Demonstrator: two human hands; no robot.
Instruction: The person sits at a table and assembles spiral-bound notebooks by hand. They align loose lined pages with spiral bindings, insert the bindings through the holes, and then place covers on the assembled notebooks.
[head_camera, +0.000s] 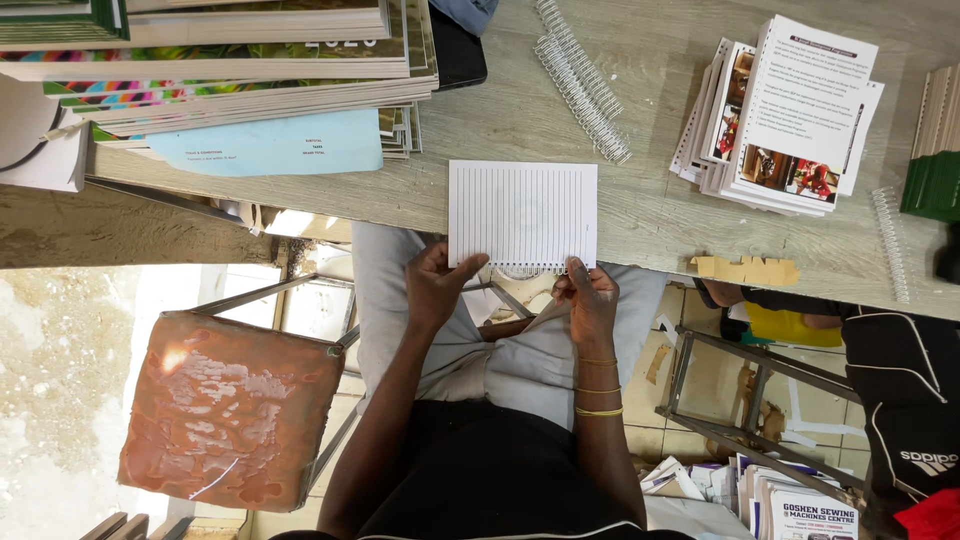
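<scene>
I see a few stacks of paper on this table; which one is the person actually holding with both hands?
The lined white pad at the table's near edge: the left hand and right hand grip its wire-bound bottom edge. The printed stack and book pile lie untouched.

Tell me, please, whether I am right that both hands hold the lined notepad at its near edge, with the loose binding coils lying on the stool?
Not quite: the coils lie on the table, not the stool. The head view shows it. Both the left hand and right hand do hold the lined notepad at its near edge.
</scene>
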